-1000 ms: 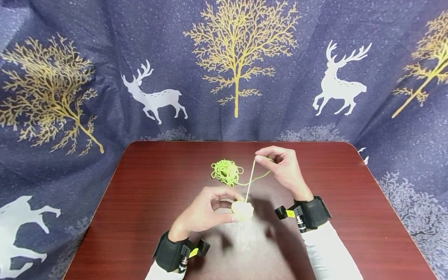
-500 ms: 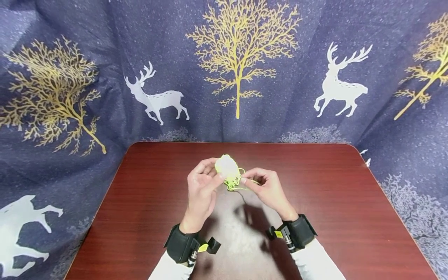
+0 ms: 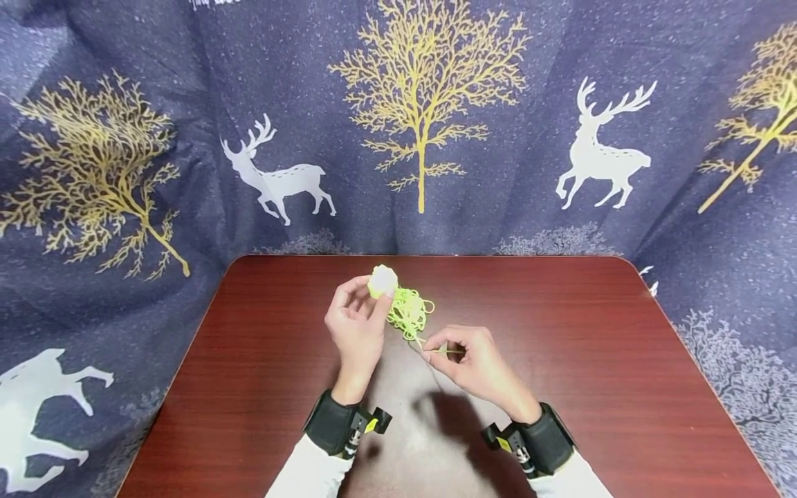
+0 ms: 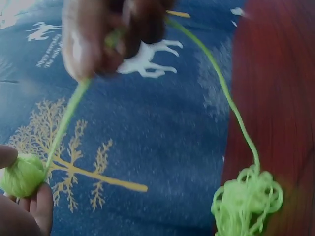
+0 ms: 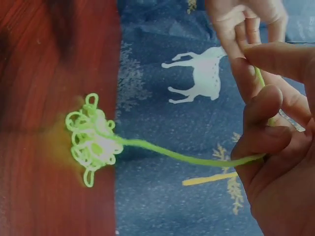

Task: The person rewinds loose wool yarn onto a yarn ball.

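Note:
My left hand (image 3: 358, 332) holds a small wound ball of lime-green yarn (image 3: 382, 281) between thumb and fingers, raised over the far half of the table. In the left wrist view the yarn ball (image 4: 22, 175) sits at the lower left, and a taut strand (image 4: 66, 115) runs up from it to my right hand (image 4: 113, 42). My right hand (image 3: 476, 360) pinches that strand, with the yarn passing on through its curled fingers. From there the strand (image 5: 182, 156) leads to a loose tangle of the same yarn (image 5: 93, 140) on the table.
The brown wooden table (image 3: 268, 373) has a rounded far edge. Behind it hangs a dark blue cloth (image 3: 386, 138) printed with golden trees and white deer. A black camera strap sits on each wrist, the left strap (image 3: 332, 423) and the right strap (image 3: 544, 440).
My left hand has risen and moved to the far side with the yarn ball, turning upright. My right hand has come down and nearer, still pinching the strand. The tangle stays in place.

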A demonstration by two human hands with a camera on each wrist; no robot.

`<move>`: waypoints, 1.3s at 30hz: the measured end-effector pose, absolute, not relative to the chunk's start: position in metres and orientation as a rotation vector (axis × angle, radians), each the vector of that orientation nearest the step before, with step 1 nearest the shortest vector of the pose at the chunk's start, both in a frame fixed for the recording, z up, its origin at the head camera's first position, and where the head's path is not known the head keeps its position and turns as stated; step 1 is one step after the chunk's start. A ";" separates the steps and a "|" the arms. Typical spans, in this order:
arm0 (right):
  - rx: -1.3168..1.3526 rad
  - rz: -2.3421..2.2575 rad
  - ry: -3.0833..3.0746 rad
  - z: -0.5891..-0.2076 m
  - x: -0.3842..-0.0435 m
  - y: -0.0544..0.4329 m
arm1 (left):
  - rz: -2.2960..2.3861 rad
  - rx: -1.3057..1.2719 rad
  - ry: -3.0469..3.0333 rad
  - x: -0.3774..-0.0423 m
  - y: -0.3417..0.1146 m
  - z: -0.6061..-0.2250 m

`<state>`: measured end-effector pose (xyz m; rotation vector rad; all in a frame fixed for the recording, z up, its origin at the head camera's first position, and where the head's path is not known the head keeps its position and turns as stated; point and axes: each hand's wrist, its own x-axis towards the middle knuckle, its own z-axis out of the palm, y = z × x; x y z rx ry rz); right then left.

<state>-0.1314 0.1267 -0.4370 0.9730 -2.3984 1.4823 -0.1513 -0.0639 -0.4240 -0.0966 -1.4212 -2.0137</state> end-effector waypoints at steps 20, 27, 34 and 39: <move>0.763 1.868 -2.157 -0.404 -0.140 0.153 | -1.450 -0.651 -2.462 -0.140 -0.099 -0.440; 0.711 1.937 -2.085 -0.399 -0.155 0.150 | -1.497 -0.888 -2.566 -0.132 -0.100 -0.441; 0.621 2.048 -2.043 -0.397 -0.168 0.144 | -1.777 -1.227 -2.340 -0.123 -0.098 -0.431; 0.624 2.105 -2.049 -0.406 -0.178 0.136 | -1.979 -1.334 -2.109 -0.117 -0.095 -0.420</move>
